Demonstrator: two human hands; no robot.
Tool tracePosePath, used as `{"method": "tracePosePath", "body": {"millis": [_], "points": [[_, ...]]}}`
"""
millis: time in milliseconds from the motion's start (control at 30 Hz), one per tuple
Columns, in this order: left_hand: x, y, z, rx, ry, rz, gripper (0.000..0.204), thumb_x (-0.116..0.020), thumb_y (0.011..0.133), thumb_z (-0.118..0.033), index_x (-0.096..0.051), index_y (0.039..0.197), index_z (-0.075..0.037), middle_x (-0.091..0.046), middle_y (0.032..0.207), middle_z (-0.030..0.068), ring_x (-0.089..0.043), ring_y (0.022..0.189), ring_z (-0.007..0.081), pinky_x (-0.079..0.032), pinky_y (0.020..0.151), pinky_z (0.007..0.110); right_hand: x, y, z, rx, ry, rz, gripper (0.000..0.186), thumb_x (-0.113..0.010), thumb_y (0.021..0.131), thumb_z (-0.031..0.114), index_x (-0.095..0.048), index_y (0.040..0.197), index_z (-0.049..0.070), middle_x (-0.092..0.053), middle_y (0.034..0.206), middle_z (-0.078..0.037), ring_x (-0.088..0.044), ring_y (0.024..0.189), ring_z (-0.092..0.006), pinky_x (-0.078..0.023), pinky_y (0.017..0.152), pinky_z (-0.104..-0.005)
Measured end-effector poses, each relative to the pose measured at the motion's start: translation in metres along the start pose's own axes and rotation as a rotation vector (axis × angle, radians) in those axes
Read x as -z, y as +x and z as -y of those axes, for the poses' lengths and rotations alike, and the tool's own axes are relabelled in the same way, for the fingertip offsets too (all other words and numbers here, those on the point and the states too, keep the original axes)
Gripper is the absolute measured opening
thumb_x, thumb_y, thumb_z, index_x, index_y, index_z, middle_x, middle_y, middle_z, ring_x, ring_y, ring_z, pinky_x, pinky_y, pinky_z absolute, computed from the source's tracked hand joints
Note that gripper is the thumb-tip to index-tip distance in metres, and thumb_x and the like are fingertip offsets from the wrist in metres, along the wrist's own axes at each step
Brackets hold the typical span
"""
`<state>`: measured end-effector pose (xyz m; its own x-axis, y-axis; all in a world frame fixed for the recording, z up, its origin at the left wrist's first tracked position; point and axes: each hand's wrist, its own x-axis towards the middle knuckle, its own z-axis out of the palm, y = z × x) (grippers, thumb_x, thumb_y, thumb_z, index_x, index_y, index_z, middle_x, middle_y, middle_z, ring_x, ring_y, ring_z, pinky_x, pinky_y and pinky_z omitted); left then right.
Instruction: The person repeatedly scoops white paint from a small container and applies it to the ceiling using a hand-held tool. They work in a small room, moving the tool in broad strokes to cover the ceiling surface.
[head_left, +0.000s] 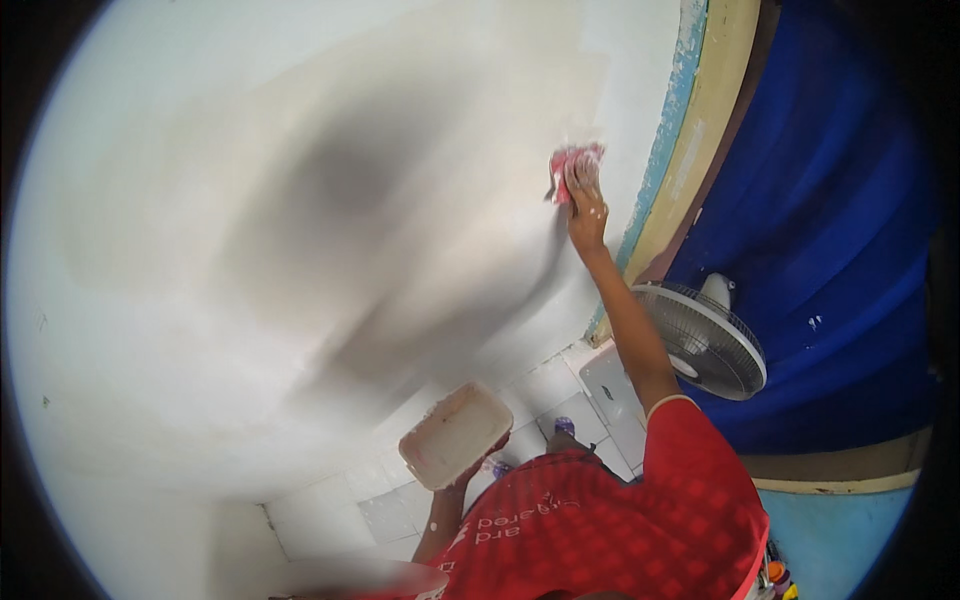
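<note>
My right hand (583,185) is raised at the end of an outstretched arm, close to the right edge of the white wall (470,110). Its fingers press a small red-pink piece (562,165), smeared with white, flat against the wall; cloth or sheet, I cannot tell which. White specks dot the back of that hand. Low in front of my body, my left hand (478,472) grips a rectangular plastic tub (455,437) from below and the side. A pale coating lines the tub. Most of the left fingers are hidden behind it.
A blue curtain (830,230) hangs right of a cream door frame (712,120) with a light-blue strip. A white fan (712,345) stands beside my right arm, near a pale grey flat-topped object (615,395). White tiles (385,515) cover the floor.
</note>
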<state>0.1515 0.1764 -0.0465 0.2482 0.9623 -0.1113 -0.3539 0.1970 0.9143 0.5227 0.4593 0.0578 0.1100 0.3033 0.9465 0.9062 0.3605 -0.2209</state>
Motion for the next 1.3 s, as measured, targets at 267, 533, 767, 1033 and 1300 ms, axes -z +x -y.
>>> {"method": "tracePosePath", "body": {"millis": [267, 533, 767, 1033, 1300], "points": [[-0.011, 0.006, -0.001, 0.205, -0.232, -0.016, 0.059, -0.078, 0.089, -0.035, -0.053, 0.139, -0.016, -0.063, 0.129, -0.0015, -0.057, 0.123, 0.0165, -0.046, 0.105, 0.037, 0.016, -0.130, 0.050, -0.180, 0.103, 0.294, 0.065, -0.055, 0.080, -0.014, -0.060, 0.141, 0.008, -0.058, 0.141, -0.022, -0.052, 0.135, -0.0421, -0.045, 0.110, -0.0482], [0.014, 0.000, 0.020, 0.150, -0.585, 0.053, 0.058, -0.069, 0.095, -0.040, -0.048, 0.144, -0.016, -0.059, 0.135, 0.0008, -0.051, 0.130, 0.0186, -0.045, 0.109, 0.039, 0.067, -0.063, 0.005, -0.637, 0.096, -0.102, 0.039, -0.050, 0.103, 0.010, -0.057, 0.141, 0.006, -0.063, 0.135, -0.022, -0.060, 0.126, -0.0382, -0.043, 0.109, -0.0460], [0.016, -0.009, 0.002, 0.147, -0.415, 0.004, 0.059, -0.071, 0.092, -0.044, -0.051, 0.142, -0.018, -0.060, 0.135, 0.0002, -0.051, 0.131, 0.0222, -0.041, 0.113, 0.043, 0.020, 0.047, 0.036, -0.565, -0.433, 0.110, 0.043, -0.057, 0.096, 0.014, -0.059, 0.139, 0.008, -0.072, 0.108, -0.024, -0.069, 0.085, -0.0438, -0.054, 0.081, -0.0524], [0.033, -0.024, -0.010, 0.215, -0.421, 0.135, 0.066, -0.077, 0.087, -0.047, -0.053, 0.142, -0.019, -0.059, 0.138, 0.0002, -0.051, 0.132, 0.0235, -0.038, 0.114, 0.046, 0.033, -0.075, 0.153, -1.012, 0.910, 0.336, 0.029, -0.063, 0.102, 0.013, -0.062, 0.129, 0.002, -0.074, 0.109, -0.010, -0.072, 0.100, -0.0220, -0.056, 0.085, -0.0334], [0.040, -0.026, 0.002, 0.187, -0.394, 0.159, 0.069, -0.077, 0.086, -0.049, -0.052, 0.143, -0.019, -0.058, 0.139, 0.0014, -0.051, 0.132, 0.0234, -0.038, 0.114, 0.045, 0.072, -0.111, 0.124, -1.148, 0.978, 0.054, 0.031, -0.060, 0.104, 0.013, -0.061, 0.132, 0.000, -0.067, 0.126, -0.008, -0.065, 0.113, -0.0171, -0.053, 0.102, -0.0333]]}}
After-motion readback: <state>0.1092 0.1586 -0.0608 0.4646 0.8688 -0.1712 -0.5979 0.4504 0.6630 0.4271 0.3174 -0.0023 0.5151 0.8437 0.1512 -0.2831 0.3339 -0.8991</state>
